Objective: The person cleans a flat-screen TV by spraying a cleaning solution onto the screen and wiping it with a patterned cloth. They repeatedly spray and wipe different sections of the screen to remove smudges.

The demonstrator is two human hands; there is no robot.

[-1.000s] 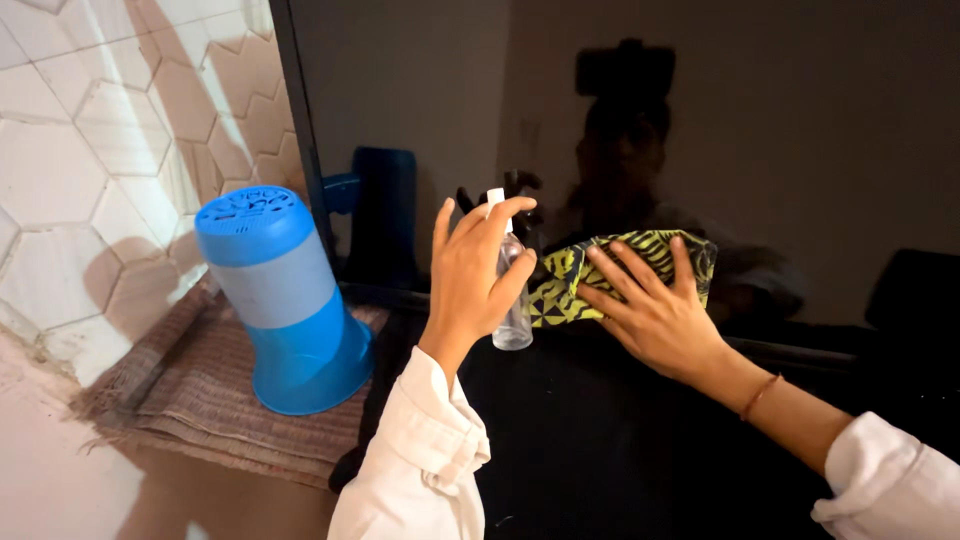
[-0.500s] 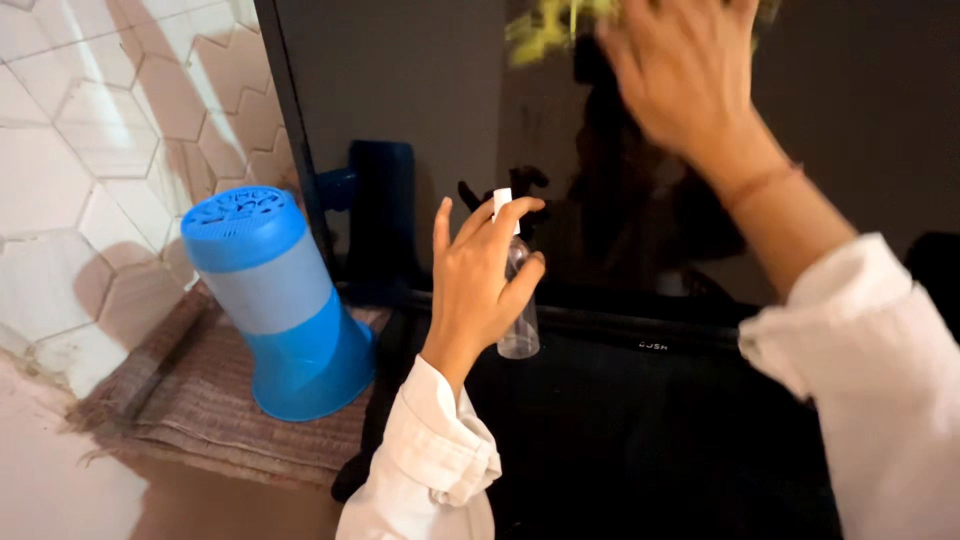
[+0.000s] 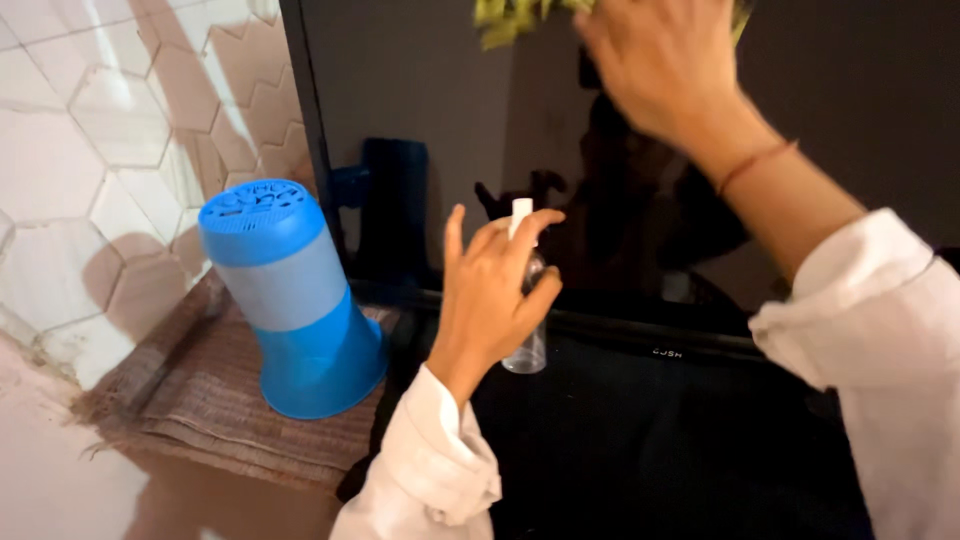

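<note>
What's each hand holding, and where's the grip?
Left hand grips the clear spray bottle around its upper body. Right hand presses a green cloth flat against the dark screen.

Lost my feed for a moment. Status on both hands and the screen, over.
Left hand grips clear spray bottle, aimed at dark screen. Right hand presses green cloth high on screen. Nothing between; blue speaker stands left.

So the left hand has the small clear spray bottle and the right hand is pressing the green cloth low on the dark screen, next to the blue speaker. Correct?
Not quite. The head view shows the right hand holding the green cloth high on the dark screen, at the picture's top edge, not low beside the blue speaker. The left hand does hold the small clear spray bottle.
</note>
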